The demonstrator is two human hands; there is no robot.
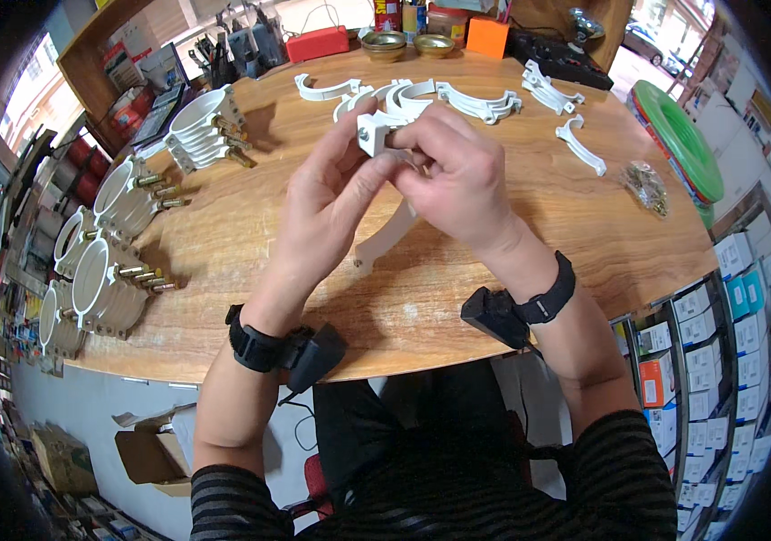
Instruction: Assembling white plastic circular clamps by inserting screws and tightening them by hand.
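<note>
Over the middle of the table, my left hand (pixel 318 203) is closed on a white plastic pipe clamp half (pixel 390 236). Its squared end with a hole (pixel 371 135) pokes up between my fingers, and the curved arm runs down below my hands. Right beside it, my right hand (pixel 467 176) pinches close against that end. Whatever its fingertips grip is hidden by the fingers. Beyond my hands lie several loose white clamp halves (pixel 480 102). A small clear bag of brass-coloured hardware (pixel 645 187) rests at the right.
Along the left stand stacks of joined white clamps (pixel 101 287) with brass-coloured bolts sticking out. A red case (pixel 317 43), metal bowls (pixel 384 45) and an orange box (pixel 487 38) line the back. Green round discs (pixel 674 140) lean at the right edge. An open carton (pixel 153 453) sits on the floor.
</note>
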